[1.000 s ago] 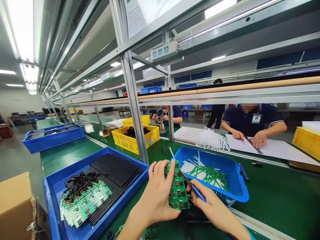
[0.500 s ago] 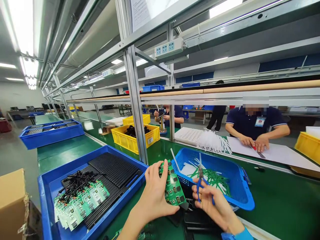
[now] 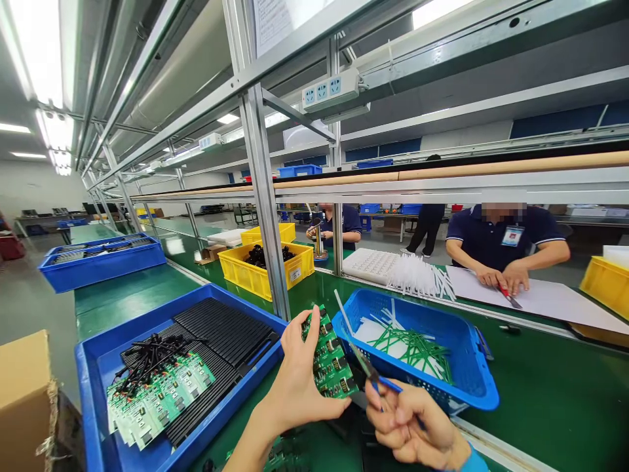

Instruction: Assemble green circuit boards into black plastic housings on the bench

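Note:
A green circuit board panel (image 3: 334, 360) with small displays is gripped along its edges by my left hand (image 3: 295, 387), thumb below and fingers at the top. My right hand (image 3: 410, 423) is closed on blue-handled pliers (image 3: 376, 378), whose metal jaws point up and left beside the board's right edge. Behind both hands stands a blue basket (image 3: 474, 373) with green and white strips (image 3: 417, 347). Dark parts, partly hidden, lie below my hands.
At the left, a blue tray (image 3: 91, 400) holds black ribbed panels (image 3: 221, 334) and wired circuit boards (image 3: 157, 400). Farther back are a yellow bin (image 3: 240, 275) and a metal post (image 3: 265, 196). Across the bench, a person (image 3: 506, 242) holds a red tool over a white sheet.
The pliers have swung from nearly upright to tilted left, close to the board. My right hand has turned and moved slightly down; my left hand and the board have shifted slightly left.

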`<state>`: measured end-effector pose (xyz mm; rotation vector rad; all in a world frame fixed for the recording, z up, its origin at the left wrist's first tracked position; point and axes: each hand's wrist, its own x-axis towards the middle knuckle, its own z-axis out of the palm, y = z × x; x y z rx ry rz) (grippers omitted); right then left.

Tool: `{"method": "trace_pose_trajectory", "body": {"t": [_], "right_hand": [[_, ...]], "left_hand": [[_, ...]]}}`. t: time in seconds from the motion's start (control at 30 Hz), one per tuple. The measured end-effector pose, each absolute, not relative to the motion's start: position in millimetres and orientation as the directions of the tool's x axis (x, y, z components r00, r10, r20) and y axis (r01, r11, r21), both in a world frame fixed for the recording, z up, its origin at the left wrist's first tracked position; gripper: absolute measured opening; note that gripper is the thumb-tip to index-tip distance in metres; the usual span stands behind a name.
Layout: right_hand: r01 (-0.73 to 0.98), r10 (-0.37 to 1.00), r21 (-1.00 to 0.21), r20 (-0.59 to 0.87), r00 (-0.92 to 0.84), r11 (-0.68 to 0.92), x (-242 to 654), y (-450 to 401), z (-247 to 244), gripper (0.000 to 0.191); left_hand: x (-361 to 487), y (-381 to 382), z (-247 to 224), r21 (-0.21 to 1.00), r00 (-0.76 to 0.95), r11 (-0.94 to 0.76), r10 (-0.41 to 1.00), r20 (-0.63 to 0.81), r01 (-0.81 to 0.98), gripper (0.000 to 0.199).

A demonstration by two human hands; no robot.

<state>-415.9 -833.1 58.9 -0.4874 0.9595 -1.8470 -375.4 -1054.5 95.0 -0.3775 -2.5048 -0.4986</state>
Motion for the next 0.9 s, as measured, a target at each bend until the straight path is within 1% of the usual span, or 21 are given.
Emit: {"method": "trace_pose_trajectory", "body": {"t": [0.03, 0.07, 0.1, 0.17, 0.2, 0.27, 0.33, 0.4, 0.43, 0.53, 0.6, 0.7, 0.73, 0.83, 0.9], "right_hand": [[0.647, -0.88, -0.683, -0.011, -0.474, -0.339, -419, -832, 59, 0.027], [0.684, -0.841, -0.568, 0.027, -0.54, -0.457, -422, -831, 60, 0.027], [0.681, -0.771, -0.453, 0.023, -0.637, -0.576, -425, -829, 63, 0.028], [0.6, -0.6, -0.257, -0.09, -0.795, -0.758, -428, -824, 72, 0.029], [0.571, -0.55, -0.191, -0.157, -0.82, -0.798, -429, -821, 77, 0.03], [0.574, -0.537, -0.131, -0.236, -0.81, -0.808, -428, -819, 85, 0.031], [0.615, -0.577, -0.136, -0.238, -0.781, -0.777, -422, -820, 91, 0.03], [0.655, -0.621, -0.178, -0.213, -0.754, -0.735, -413, -824, 95, 0.028], [0.667, -0.636, -0.203, -0.2, -0.745, -0.717, -408, -827, 96, 0.027], [0.7, -0.685, -0.249, -0.161, -0.711, -0.669, -391, -833, 99, 0.028], [0.722, -0.715, -0.254, -0.137, -0.686, -0.644, -383, -834, 102, 0.027], [0.723, -0.722, -0.252, -0.116, -0.682, -0.643, -373, -830, 109, 0.028], [0.713, -0.713, -0.251, -0.108, -0.692, -0.654, -370, -828, 112, 0.028], [0.687, -0.689, -0.244, -0.093, -0.719, -0.684, -364, -820, 121, 0.03], [0.678, -0.679, -0.235, -0.087, -0.729, -0.697, -361, -814, 126, 0.03]], "left_hand": [[-374, -1055, 97, 0.265, -0.804, 0.896, 0.149, 0.576, 0.356, 0.133], [-373, -1057, 101, 0.239, -0.797, 0.907, 0.15, 0.585, 0.346, 0.133], [-371, -1060, 106, 0.19, -0.79, 0.923, 0.164, 0.591, 0.333, 0.132], [-366, -1071, 123, 0.058, -0.798, 0.956, 0.206, 0.567, 0.288, 0.129], [-362, -1078, 132, -0.006, -0.821, 0.966, 0.222, 0.526, 0.258, 0.129], [-352, -1091, 146, -0.095, -0.898, 0.973, 0.231, 0.374, 0.211, 0.128], [-337, -1098, 146, -0.098, -0.963, 0.974, 0.219, 0.156, 0.205, 0.129], [-320, -1100, 129, -0.024, -0.976, 0.977, 0.212, -0.041, 0.214, 0.132], [-312, -1100, 115, 0.024, -0.97, 0.977, 0.213, -0.115, 0.211, 0.134], [-295, -1107, 72, 0.169, -0.942, 0.972, 0.204, -0.264, 0.163, 0.141], [-293, -1122, 57, 0.299, -0.923, 0.951, 0.188, -0.335, 0.086, 0.144], [-301, -1156, 55, 0.504, -0.922, 0.858, 0.113, -0.37, -0.097, 0.133], [-304, -1167, 56, 0.544, -0.914, 0.826, 0.093, -0.395, -0.151, 0.128], [-308, -1188, 51, 0.593, -0.86, 0.756, 0.078, -0.504, -0.279, 0.115], [-308, -1191, 41, 0.607, -0.833, 0.715, 0.063, -0.55, -0.347, 0.099]]}}
